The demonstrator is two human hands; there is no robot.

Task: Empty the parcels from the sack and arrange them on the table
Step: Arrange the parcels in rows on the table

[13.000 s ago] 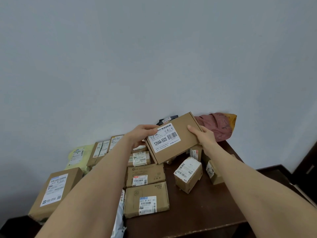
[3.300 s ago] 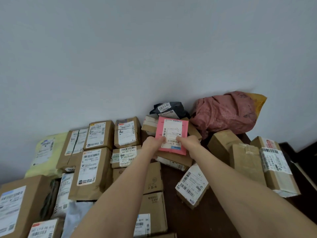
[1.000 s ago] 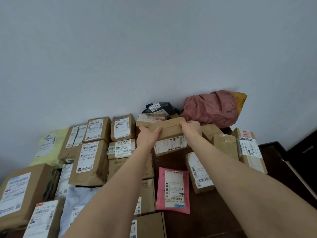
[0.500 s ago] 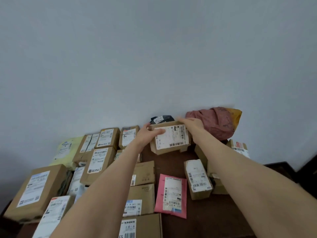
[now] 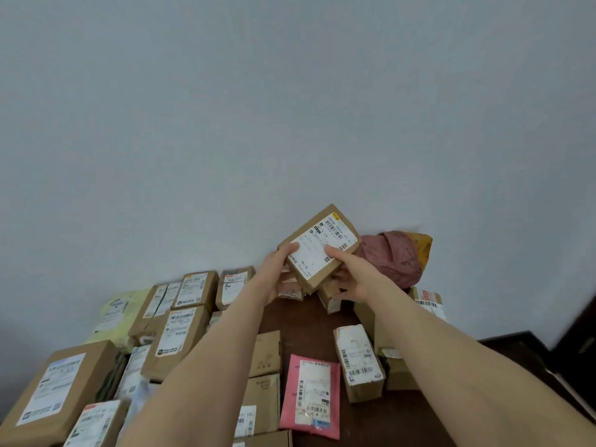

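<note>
Fingers of left hand (image 5: 276,271) and right hand (image 5: 353,280) curled round box (image 5: 322,245), thumbs laid on its label; box held tilted above table's (image 5: 306,317) far edge, near sack (image 5: 393,258) in far right corner; pink mailer (image 5: 311,393) laid by front edge

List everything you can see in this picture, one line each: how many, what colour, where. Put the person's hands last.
held box: one, brown with white label, raised and tilted above the table's far end
other boxes: at least a dozen, brown, mostly left and centre, some right
flat mailer: one, pink, front centre
soft mailer: one, yellow-green, far left by the wall
sack: one, dull red with a yellow patch, against the wall
table: one, dark brown, under the parcels
wall: one, pale grey, behind
left hand: one, grips held box's left side
right hand: one, grips its lower right
</note>
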